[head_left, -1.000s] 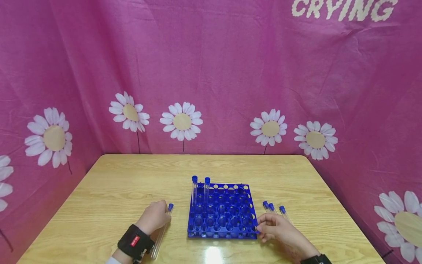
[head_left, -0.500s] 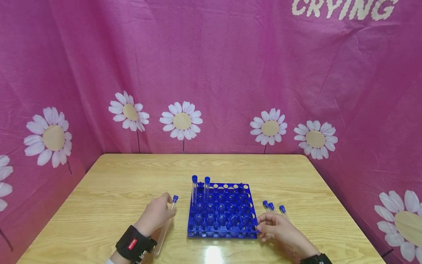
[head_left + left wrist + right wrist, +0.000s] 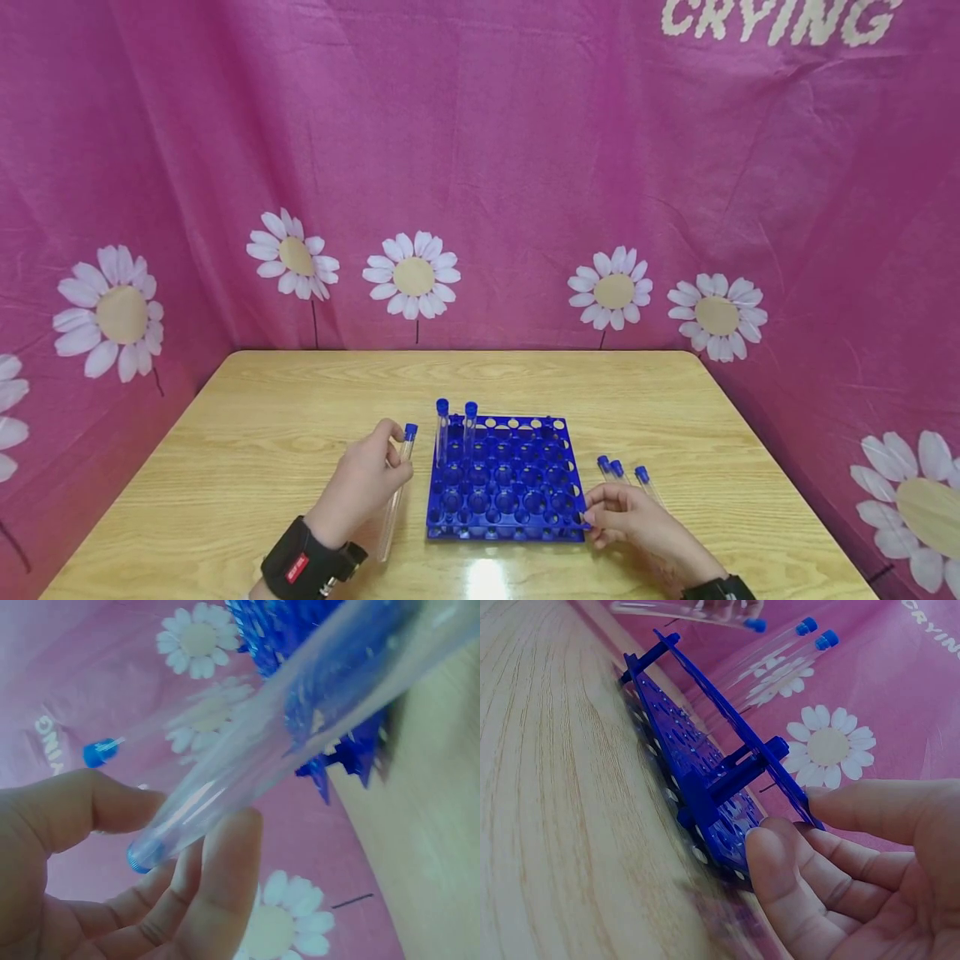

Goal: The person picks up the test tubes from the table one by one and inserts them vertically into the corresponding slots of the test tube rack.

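Observation:
My left hand pinches a clear test tube with a blue cap between thumb and fingers, just below the cap. The tube leans, cap end up, left of a blue test tube rack. In the left wrist view, thumb and fingers press on either side of the tube near its cap. My right hand holds the rack's near right corner; the right wrist view shows its fingertips at the edge of the upper plate. Two capped tubes, one beside another, stand upright in the rack's back left.
Three more blue-capped tubes lie right of the rack, one cap apart from the other two; my right hand partly hides them. The wooden table ends at a pink flowered curtain behind and at both sides.
My left hand has lifted the test tube and carried it right and away from me, toward the rack; the tube now stands steeper. The right hand and rack have stayed put.

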The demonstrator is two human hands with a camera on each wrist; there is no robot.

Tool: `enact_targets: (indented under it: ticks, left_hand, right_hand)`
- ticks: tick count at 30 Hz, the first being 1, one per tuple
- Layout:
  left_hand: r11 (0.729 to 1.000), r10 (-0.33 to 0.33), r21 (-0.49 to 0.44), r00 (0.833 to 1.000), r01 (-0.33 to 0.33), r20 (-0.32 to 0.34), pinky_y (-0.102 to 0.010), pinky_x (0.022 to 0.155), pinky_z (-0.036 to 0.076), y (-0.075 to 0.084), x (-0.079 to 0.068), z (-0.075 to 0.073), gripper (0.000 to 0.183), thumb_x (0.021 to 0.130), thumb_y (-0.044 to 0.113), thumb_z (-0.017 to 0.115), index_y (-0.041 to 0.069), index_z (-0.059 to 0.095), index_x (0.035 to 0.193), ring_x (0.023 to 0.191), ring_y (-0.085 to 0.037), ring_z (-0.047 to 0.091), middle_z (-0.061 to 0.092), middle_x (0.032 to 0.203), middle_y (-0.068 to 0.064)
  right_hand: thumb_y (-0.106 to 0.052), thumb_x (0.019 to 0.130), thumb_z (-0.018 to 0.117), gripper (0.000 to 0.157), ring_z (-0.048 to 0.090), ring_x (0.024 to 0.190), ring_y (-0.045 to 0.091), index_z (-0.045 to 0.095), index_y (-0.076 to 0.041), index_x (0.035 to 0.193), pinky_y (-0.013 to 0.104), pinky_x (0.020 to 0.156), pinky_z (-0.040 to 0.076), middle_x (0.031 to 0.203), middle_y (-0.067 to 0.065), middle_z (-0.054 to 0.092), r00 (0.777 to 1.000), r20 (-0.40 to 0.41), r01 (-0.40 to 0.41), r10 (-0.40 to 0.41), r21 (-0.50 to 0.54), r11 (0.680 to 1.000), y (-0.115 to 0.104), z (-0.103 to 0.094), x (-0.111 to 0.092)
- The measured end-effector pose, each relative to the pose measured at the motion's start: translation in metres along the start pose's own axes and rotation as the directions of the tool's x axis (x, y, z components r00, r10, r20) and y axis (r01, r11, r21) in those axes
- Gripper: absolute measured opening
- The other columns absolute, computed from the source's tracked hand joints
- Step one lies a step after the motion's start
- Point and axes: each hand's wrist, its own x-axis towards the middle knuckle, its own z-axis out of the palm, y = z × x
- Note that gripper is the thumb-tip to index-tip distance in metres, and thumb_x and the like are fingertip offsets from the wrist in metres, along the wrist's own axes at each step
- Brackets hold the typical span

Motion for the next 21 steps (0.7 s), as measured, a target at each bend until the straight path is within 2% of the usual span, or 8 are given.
enact_targets:
  ticks: [4,10,16,21]
  left_hand:
    - [0.999,0.031,-0.038,0.999,-0.032,-0.036,-0.023,0.046,0.038,0.01,-0.001,0.0,0.033,0.076,0.011,0.063,0.007,0.051,0.107,0.055,-0.01,0.045,0.053,0.074,0.0]
    - [0.985,0.098,-0.135,0.991,-0.11,-0.089,-0.022,0.057,0.049,0.025,-0.003,0.004,0.03,0.078,0.011,0.063,0.009,0.05,0.105,0.069,-0.009,0.055,0.056,0.08,0.001]
    - [0.947,0.195,-0.223,0.965,-0.232,-0.176,-0.021,0.062,0.053,0.043,-0.004,0.011,0.028,0.08,0.01,0.064,0.012,0.049,0.103,0.075,-0.008,0.057,0.056,0.082,0.002]
    - [0.907,0.254,-0.271,0.932,-0.322,-0.258,-0.019,0.059,0.053,0.057,-0.001,0.019,0.029,0.081,0.01,0.065,0.014,0.048,0.104,0.076,-0.008,0.056,0.054,0.081,0.003]
  right_hand:
    - [-0.017,0.089,0.057,0.041,0.061,0.078,0.015,0.046,0.017,0.109,0.028,0.07,0.055,0.087,0.002,0.061,1.0,-0.002,-0.005,0.005,0.007,1.0,0.0,0.0,0.0]
    - [-0.016,0.09,0.056,0.041,0.062,0.078,0.014,0.046,0.018,0.11,0.028,0.07,0.056,0.088,0.002,0.061,1.0,0.007,0.002,-0.002,0.001,1.0,-0.001,0.0,0.0]
    - [-0.016,0.091,0.055,0.039,0.062,0.078,0.013,0.046,0.017,0.11,0.027,0.07,0.056,0.089,0.002,0.061,1.0,0.011,0.012,-0.012,-0.002,1.0,-0.001,-0.001,-0.001]
    - [-0.017,0.09,0.056,0.038,0.062,0.079,0.014,0.047,0.015,0.11,0.028,0.071,0.056,0.089,0.001,0.061,1.0,-0.006,0.001,-0.001,-0.003,1.0,-0.001,0.001,-0.001]
